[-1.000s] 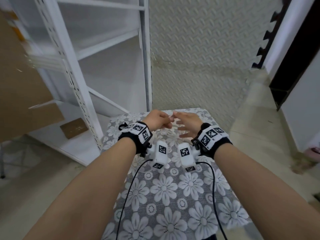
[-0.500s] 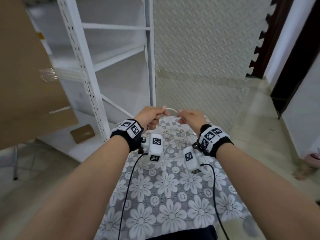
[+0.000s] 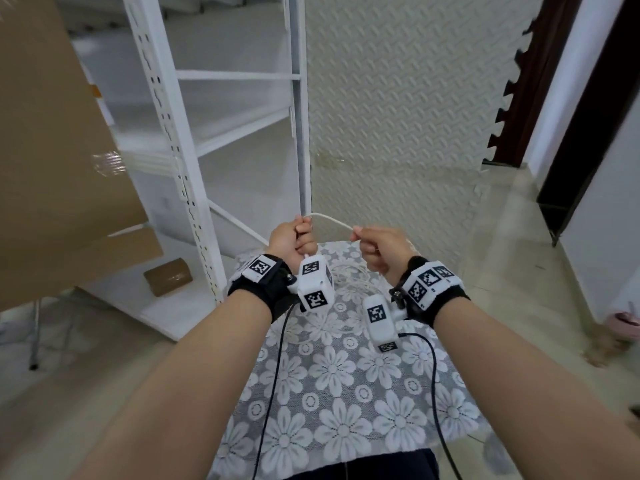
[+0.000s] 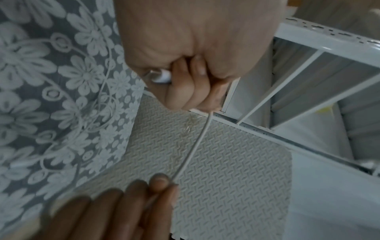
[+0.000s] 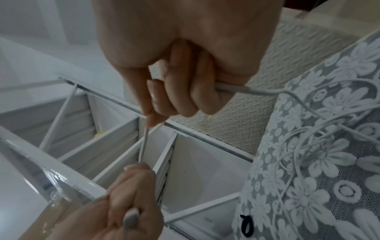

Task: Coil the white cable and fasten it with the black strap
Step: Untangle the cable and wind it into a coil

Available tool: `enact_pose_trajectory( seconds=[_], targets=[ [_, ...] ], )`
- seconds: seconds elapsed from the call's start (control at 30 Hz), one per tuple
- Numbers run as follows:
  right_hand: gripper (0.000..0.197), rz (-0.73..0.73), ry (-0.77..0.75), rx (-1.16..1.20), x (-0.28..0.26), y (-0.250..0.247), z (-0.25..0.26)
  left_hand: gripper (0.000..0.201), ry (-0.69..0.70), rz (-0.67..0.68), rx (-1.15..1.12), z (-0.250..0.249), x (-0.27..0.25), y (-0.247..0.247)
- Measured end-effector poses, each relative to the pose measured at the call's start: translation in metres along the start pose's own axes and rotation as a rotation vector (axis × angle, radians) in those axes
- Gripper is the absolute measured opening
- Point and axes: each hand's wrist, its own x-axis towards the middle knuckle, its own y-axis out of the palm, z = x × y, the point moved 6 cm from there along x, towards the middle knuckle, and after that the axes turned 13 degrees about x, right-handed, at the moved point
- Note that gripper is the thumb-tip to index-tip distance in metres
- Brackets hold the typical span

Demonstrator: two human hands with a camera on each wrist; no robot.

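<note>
Both hands have come up off the table since a second ago, and now a short run of the white cable (image 3: 330,220) is stretched between them above the table's far edge. Left hand (image 3: 290,239) is a closed fist around the cable, and the left wrist view shows a white plug end (image 4: 162,77) poking out of that fist on the table side. Right hand (image 3: 382,249) has its fingers curled round the cable too, thumb and forefinger pinching it where the span ends. From the right fist the cable drops down to the table (image 3: 332,386), where the remainder lies in loose, tangled loops (image 5: 320,138) on the flowered lace cloth. Black strap (image 5: 246,225) sits on the cloth near the table's edge, on the side towards the white shelf rack (image 3: 214,140), apart from the loops.
</note>
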Motion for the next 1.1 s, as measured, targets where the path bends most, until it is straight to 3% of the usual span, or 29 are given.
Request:
enact_pose_trajectory(
  seconds=[0.2, 0.47, 0.7, 0.83, 1.1],
  targets=[
    [0.031, -0.033, 0.065, 0.097, -0.007, -0.007, -0.007, 0.041, 0.063, -0.021, -0.253, 0.007, 0.000, -0.006],
    [0.027, -0.165, -0.045, 0.233, -0.003, -0.025, -0.006, 0.029, -0.004, 0.016, -0.147, 0.015, -0.003, -0.006],
    [0.023, -0.107, -0.073, 0.369, 0.004, -0.015, -0.009, 0.042, -0.031, 0.055, -0.170, 0.022, 0.004, -0.005],
    [0.024, -0.079, -0.053, 0.493, 0.009, -0.006, -0.016, 0.031, -0.015, 0.068, -0.179, 0.028, 0.006, 0.000],
    [0.023, -0.076, -0.085, 0.418, 0.009, -0.007, -0.021, 0.038, -0.081, 0.092, -0.203, 0.037, 0.010, 0.002]
  ],
)
